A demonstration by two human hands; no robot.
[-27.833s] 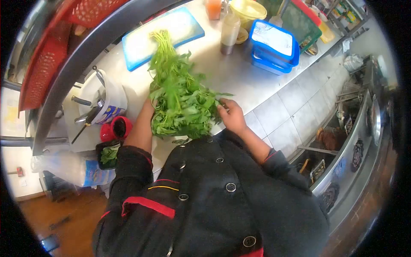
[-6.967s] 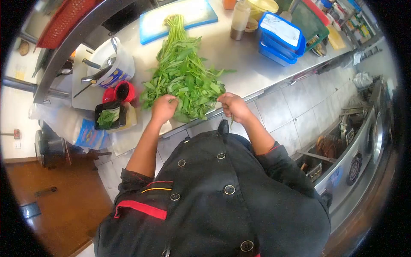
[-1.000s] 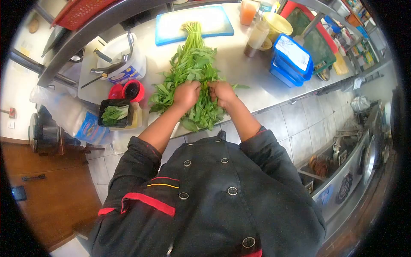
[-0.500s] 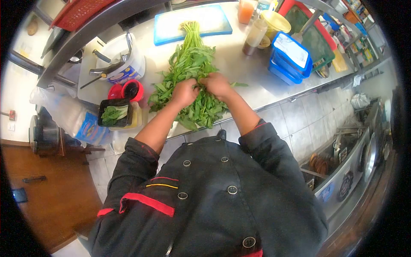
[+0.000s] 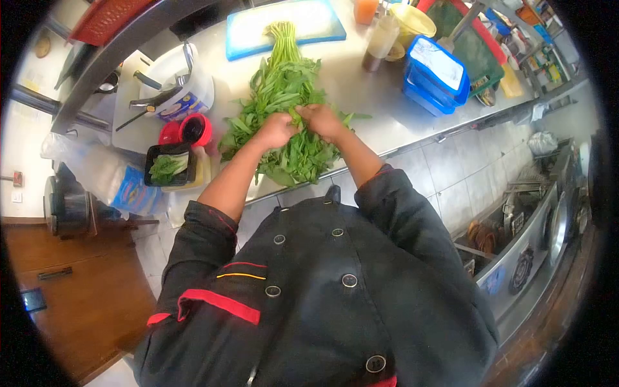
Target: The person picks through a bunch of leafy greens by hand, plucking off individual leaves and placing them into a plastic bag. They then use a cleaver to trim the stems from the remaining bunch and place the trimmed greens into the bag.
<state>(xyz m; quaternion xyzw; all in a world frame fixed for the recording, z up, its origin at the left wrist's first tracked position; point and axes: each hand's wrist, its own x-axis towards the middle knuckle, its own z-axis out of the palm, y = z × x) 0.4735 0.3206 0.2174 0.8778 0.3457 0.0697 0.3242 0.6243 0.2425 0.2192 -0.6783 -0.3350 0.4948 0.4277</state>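
Observation:
A big bunch of leafy greens (image 5: 284, 84) lies on the steel counter, its pale cut stems pointing away and resting on the blue-edged white cutting board (image 5: 242, 40). The leaves spread toward me, reaching the counter's near edge. My left hand (image 5: 277, 130) is closed at the leaves, fingertips pinching some of the greens. Right beside it, my right hand (image 5: 322, 122) is also closed, with thumb and fingers gripping leaf at the same spot. A bit of green shows between the two hands; the fingertips are partly hidden.
Left of the greens are a black tray (image 5: 170, 165) with a leafy vegetable, a red container (image 5: 205, 131) and a white tub (image 5: 202, 90) holding utensils. To the right stand a sauce bottle (image 5: 382, 44), a yellow bowl (image 5: 412, 20) and blue lidded containers (image 5: 431, 97).
The view has tilted slightly, so the counter sits a little higher in it. Both hands stay closed at the leaves; a bit of green now shows more plainly between them.

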